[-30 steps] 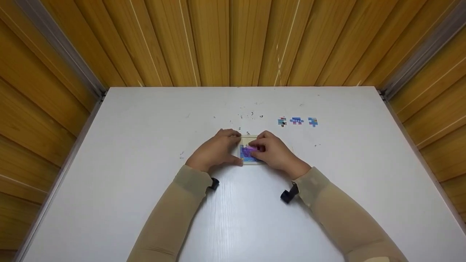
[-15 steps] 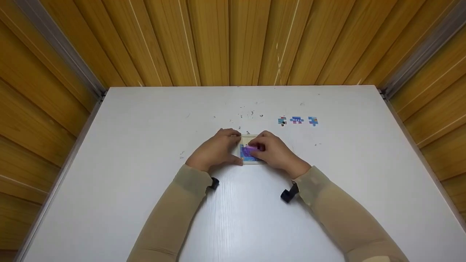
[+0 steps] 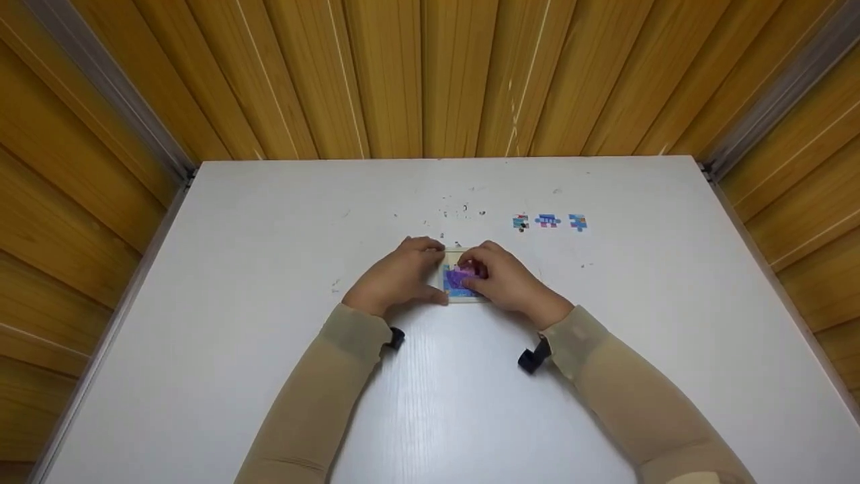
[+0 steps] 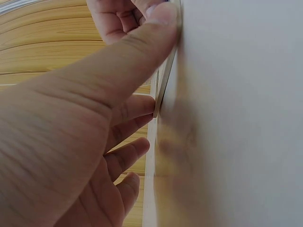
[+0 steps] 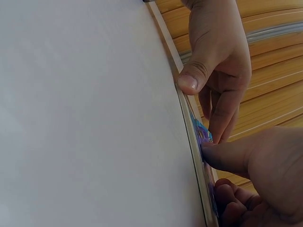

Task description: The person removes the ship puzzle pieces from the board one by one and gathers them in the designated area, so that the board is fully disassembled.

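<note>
A small light-wood puzzle tray (image 3: 459,300) lies flat on the white table, with blue and purple jigsaw pieces (image 3: 451,289) filling its nearer part. Bare pale wood shows in the tray's far part. My left hand (image 3: 401,277) grips the tray's left side, thumb at the near corner and fingers at the far one. Over the tray's right half, my right hand (image 3: 507,279) pinches a pink-purple puzzle piece (image 3: 463,269) between thumb and fingers, low against the other pieces. In the right wrist view the right thumb (image 5: 222,155) rests on the colored pieces; the curled fingers hide part of them.
Three loose puzzle pieces lie in a row at the back right: a teal-and-red one (image 3: 521,222), a blue-and-pink one (image 3: 547,220) and a blue one (image 3: 578,222). Small dark marks dot the table (image 3: 269,222) behind the tray. Wood-patterned walls (image 3: 390,81) enclose the back and sides.
The pink-purple piece and the right fingertips have shifted very slightly within the tray. The left hand keeps its place, and the loose pieces stay where they were.
</note>
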The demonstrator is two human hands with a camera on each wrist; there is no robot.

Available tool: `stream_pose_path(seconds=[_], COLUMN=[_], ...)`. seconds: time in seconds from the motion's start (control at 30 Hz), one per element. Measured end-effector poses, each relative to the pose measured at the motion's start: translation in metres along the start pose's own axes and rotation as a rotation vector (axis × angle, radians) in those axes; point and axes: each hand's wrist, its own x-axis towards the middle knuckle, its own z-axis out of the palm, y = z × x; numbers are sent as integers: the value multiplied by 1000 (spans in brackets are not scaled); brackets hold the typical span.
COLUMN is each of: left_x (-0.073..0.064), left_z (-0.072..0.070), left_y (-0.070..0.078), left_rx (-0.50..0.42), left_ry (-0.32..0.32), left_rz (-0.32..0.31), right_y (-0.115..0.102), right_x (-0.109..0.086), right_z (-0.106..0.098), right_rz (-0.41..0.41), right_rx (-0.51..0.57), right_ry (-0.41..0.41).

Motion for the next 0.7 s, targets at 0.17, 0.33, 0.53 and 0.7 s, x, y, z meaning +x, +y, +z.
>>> stream_pose_path(seconds=[0.17, 0.33, 0.53, 0.7], left_x=[0, 1, 1, 1], left_z=[0, 1, 2, 1], left_y=[-1, -3, -3, -2], left_rx=[6, 0, -19, -10], left_ry=[4, 9, 10, 5], left_rz=[16, 36, 30, 24], right_y=[0, 0, 1, 0], right_x=[0, -1, -2, -2], right_z=[1, 2, 4, 4], right_rz=[-10, -21, -3, -6], right_rx=[13, 27, 66, 91], right_ry=[18, 49, 64, 68])
